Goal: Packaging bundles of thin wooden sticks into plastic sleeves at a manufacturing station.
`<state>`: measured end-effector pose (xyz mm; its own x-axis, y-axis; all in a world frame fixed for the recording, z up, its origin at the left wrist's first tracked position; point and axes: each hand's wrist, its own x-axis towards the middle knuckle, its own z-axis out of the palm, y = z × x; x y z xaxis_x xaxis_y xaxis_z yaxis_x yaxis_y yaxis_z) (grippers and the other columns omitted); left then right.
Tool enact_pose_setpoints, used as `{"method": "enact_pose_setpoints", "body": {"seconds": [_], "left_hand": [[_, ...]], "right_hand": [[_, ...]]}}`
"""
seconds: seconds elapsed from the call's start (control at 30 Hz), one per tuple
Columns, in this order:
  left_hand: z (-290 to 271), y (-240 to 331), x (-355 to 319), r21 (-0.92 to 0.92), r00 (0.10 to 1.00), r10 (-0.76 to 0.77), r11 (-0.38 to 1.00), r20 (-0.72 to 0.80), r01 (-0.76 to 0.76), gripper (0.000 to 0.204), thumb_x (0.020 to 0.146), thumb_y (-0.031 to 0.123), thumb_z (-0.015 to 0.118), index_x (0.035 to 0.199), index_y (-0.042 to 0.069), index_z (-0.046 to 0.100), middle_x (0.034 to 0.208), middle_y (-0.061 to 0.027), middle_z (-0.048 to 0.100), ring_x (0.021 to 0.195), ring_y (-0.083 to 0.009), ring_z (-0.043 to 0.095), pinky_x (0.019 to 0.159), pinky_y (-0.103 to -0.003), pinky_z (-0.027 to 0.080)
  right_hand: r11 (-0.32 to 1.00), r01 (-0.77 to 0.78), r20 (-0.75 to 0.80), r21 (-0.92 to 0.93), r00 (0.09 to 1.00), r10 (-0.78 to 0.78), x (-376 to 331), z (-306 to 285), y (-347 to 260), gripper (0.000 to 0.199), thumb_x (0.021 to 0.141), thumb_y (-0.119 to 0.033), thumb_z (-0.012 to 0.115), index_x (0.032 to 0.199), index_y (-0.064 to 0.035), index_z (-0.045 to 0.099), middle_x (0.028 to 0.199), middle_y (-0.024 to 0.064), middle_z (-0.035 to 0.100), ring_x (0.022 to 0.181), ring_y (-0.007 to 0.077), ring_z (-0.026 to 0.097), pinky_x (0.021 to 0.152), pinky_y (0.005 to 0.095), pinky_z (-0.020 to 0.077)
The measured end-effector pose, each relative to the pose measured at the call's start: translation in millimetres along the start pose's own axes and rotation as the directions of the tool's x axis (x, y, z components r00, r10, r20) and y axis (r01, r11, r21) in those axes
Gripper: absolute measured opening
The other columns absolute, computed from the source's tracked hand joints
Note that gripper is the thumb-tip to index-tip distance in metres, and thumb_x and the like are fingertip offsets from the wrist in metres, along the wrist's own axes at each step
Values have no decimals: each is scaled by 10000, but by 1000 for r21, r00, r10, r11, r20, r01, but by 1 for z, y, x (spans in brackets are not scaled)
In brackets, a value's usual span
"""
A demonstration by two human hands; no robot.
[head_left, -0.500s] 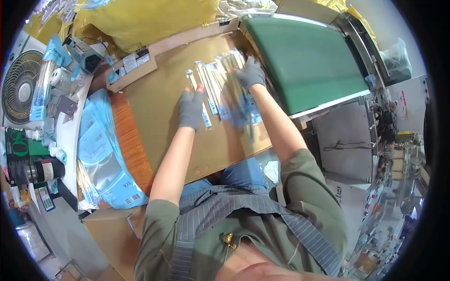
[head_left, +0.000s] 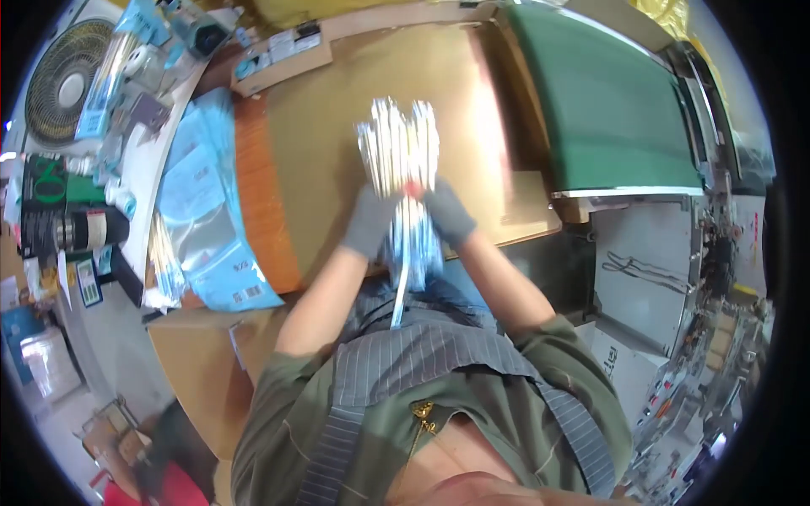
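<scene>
A thick bundle of long, thin wrapped sticks [head_left: 396, 156], pale with clear shiny film and blue lower ends, is gathered between my two hands above the cardboard-topped table. My left hand [head_left: 371, 221], in a grey glove with bare fingertips, closes around the bundle's left side. On the other side my right hand [head_left: 449, 216], gloved the same way, grips it too. The fingertips meet near the middle of the bundle. One stick [head_left: 400, 295] slants out below the rest toward my apron. Motion blur hides the finer detail of the wrappers.
Blue-and-clear plastic bags [head_left: 202, 202] lie in a pile on the left. Beyond them stand a fan [head_left: 69, 84] and a shelf with bottles. A small cardboard box [head_left: 283, 63] sits at the far left of the table. A green conveyor belt [head_left: 616, 110] borders the right side.
The sticks that lay spread on the cardboard are now gathered into one bundle, held in both hands and drawn toward my body. Both hands have come together; the view has shifted.
</scene>
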<state>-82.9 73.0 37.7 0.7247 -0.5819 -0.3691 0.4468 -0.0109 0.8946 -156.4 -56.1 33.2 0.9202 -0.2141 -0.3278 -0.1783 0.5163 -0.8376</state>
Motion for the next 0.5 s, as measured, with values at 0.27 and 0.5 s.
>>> {"method": "enact_pose_setpoints", "body": {"seconds": [0.27,0.5], "left_hand": [[-11,18,-115,-86,969,244,967,46,-239,449,764,113,741,1173,28,576,1052,-60,637,953,-166,613,828,-308,509],[-62,75,-41,563,586,673,295,451,-772,385,774,136,703,1132,57,585,1121,-89,612,1085,-248,569,1005,-379,403]], "right_hand": [[980,6,149,-201,988,25,-65,75,-51,483,770,-170,731,1168,4,522,970,59,618,845,107,585,709,249,495],[804,589,475,-89,734,-485,5,85,-73,1168,593,-213,894,1471,-14,150,1274,119,512,1208,217,466,1014,333,369]]}}
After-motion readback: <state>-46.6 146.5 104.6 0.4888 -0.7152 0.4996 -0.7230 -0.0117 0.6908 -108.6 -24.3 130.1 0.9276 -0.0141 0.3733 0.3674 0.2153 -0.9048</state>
